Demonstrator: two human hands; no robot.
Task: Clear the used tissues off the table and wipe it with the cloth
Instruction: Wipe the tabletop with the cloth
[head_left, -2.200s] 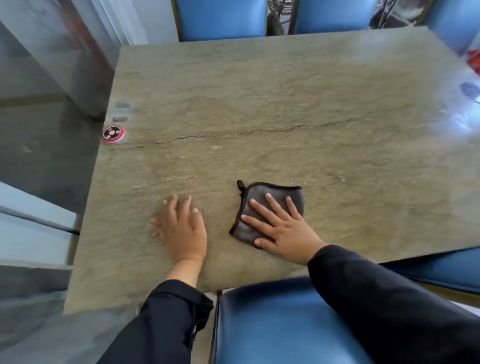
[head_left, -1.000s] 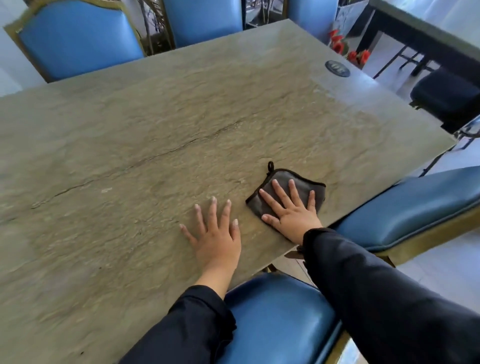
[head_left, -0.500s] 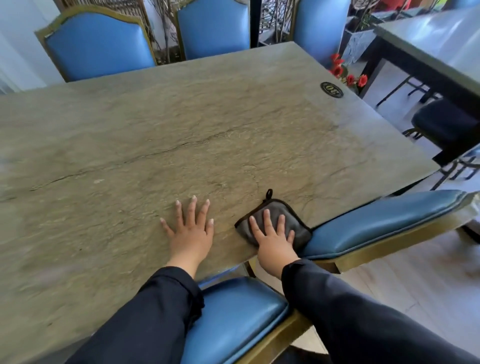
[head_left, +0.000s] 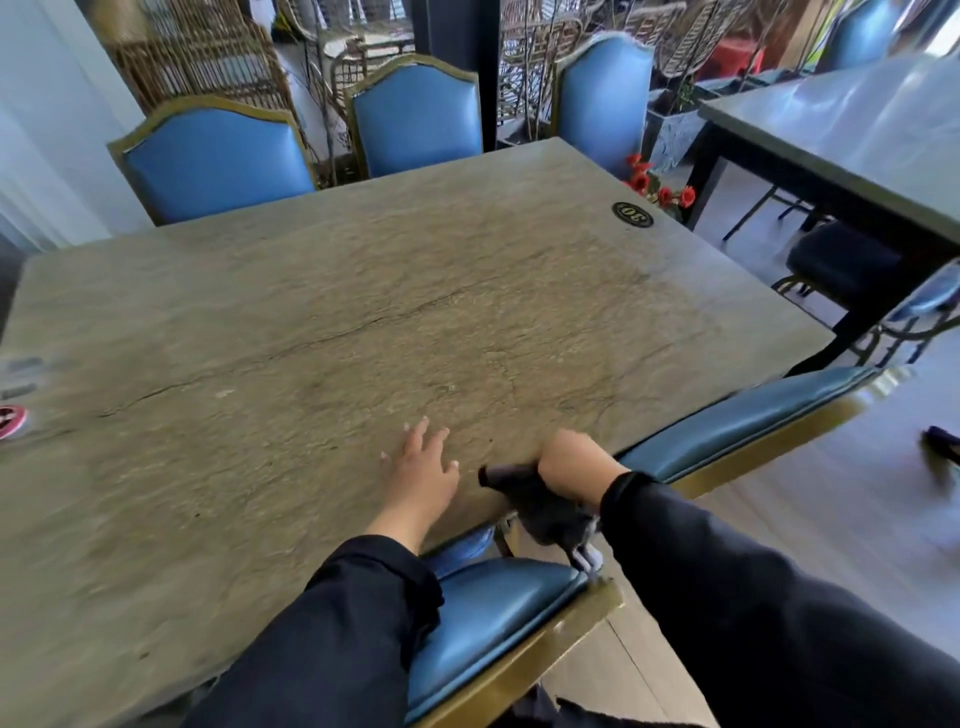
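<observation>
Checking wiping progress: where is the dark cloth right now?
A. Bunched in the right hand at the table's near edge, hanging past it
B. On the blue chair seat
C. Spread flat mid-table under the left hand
A: the right hand grips the cloth, which droops past the table edge; the left hand lies bare on the stone.

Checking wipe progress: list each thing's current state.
cloth: bunched, held at the table's near edge, hanging partly off.
right hand: closed on the cloth.
left hand: open, flat on the table.
table: no tissues visible.
</observation>
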